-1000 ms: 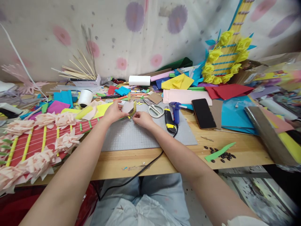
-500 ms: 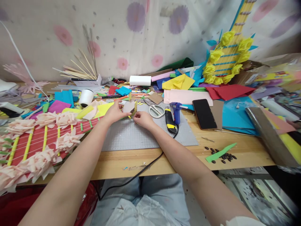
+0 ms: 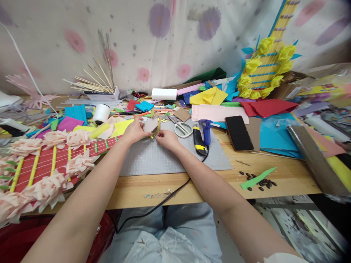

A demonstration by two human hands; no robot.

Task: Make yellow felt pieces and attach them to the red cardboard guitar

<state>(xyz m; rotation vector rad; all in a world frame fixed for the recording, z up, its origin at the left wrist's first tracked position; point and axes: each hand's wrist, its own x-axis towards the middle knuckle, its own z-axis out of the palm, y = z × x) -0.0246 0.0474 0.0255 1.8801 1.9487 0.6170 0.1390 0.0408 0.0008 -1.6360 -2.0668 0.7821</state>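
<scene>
A red paper guitar (image 3: 60, 157) with yellow strips, pale strings and pink paper flowers lies at the left, its neck pointing toward my hands. At the neck's far end my left hand (image 3: 133, 132) grips the headstock (image 3: 151, 125), a grey-brown cardboard piece with a yellowish edge. My right hand (image 3: 166, 139) is closed in a pinch right beside the headstock's edge. Whatever sits between those fingertips is too small to make out. Beneath both hands lies a grey cutting mat (image 3: 153, 160).
Scissors (image 3: 183, 129), a yellow-black utility knife (image 3: 199, 140) and a blue glue gun (image 3: 206, 132) lie right of my hands. Its black cord (image 3: 164, 199) crosses the table edge. Farther right are a phone (image 3: 239, 133) and black beads (image 3: 263, 182). A yellow guitar (image 3: 264, 69) stands behind.
The view has shifted very slightly. Both hands keep nearly the same place and hold at the headstock, which looks slightly turned.
</scene>
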